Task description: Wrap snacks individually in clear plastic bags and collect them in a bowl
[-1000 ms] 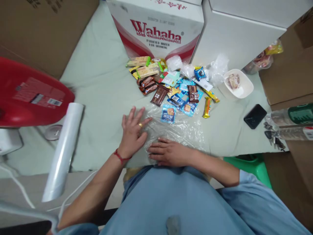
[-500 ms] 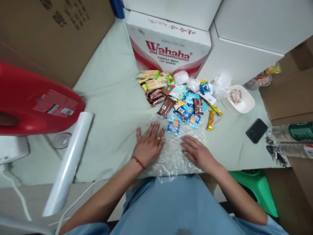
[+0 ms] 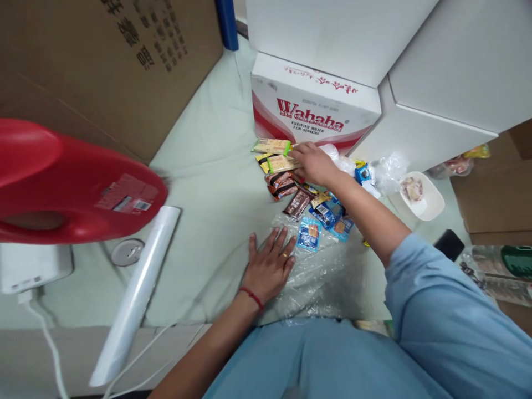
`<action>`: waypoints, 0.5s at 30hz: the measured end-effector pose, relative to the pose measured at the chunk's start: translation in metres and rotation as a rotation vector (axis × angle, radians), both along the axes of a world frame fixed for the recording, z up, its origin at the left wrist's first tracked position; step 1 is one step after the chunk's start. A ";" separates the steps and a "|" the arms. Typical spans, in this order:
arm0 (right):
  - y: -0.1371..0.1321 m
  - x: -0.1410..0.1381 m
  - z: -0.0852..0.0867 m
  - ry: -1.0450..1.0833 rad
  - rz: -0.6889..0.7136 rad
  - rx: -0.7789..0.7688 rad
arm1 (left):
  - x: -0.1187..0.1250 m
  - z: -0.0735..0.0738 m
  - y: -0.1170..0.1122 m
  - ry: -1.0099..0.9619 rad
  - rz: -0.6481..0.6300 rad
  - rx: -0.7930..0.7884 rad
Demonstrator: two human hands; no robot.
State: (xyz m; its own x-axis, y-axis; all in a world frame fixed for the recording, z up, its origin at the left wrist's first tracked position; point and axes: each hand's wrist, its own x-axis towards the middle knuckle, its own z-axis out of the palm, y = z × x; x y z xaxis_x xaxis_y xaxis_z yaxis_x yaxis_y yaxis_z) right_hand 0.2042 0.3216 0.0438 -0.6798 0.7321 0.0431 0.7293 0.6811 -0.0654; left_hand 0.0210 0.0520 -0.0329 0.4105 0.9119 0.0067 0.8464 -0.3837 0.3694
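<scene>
My left hand lies flat, fingers spread, on the left part of a clear plastic sheet at the table's front edge. A blue snack packet rests on the sheet just right of its fingertips. Reaching across the pile, my right hand has its fingers closed around the right end of a yellow snack packet with green ends. A similar packet lies behind it. Brown packets and blue packets are in front; the right forearm hides part of the pile.
A Wahaha water box stands behind the snacks. To the right are a white bowl, a black case and plastic bottles. On the left are a red jug, a white roll and a white corded device.
My right hand has left the plastic sheet and moved forward to the yellow packets at the back of the pile. The left hand stays flat on the sheet. The view has shifted left.
</scene>
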 end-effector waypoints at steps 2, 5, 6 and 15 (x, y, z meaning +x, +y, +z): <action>0.018 -0.015 -0.008 -0.063 -0.010 -0.037 | 0.000 0.001 0.000 0.003 -0.004 -0.012; 0.012 -0.008 -0.005 0.018 -0.084 -0.020 | 0.000 0.002 0.000 -0.003 -0.009 -0.022; 0.003 0.001 0.001 0.090 -0.106 -0.002 | 0.000 0.002 0.000 -0.007 -0.007 -0.025; -0.175 0.093 0.026 0.453 0.113 -0.616 | 0.002 -0.001 0.000 -0.025 -0.001 -0.021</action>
